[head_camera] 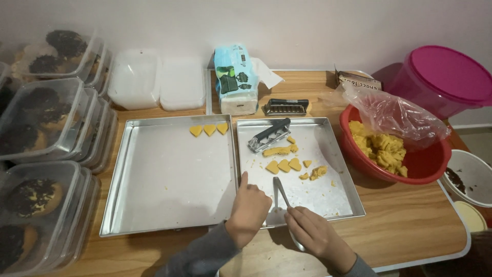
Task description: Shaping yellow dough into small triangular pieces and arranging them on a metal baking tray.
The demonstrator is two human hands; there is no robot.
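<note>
Right hand [316,237] grips slim metal spatula [281,195], blade flat on tray [328,205].

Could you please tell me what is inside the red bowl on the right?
The red bowl holds yellow dough chunks. A clear plastic bag drapes over its far side, hiding whatever lies beneath.

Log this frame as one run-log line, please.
left hand: resting on right tray edge | right hand: holds metal spatula | heart-shaped dough pieces: on right tray

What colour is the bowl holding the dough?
Red bowl, seen in the head view.
</note>
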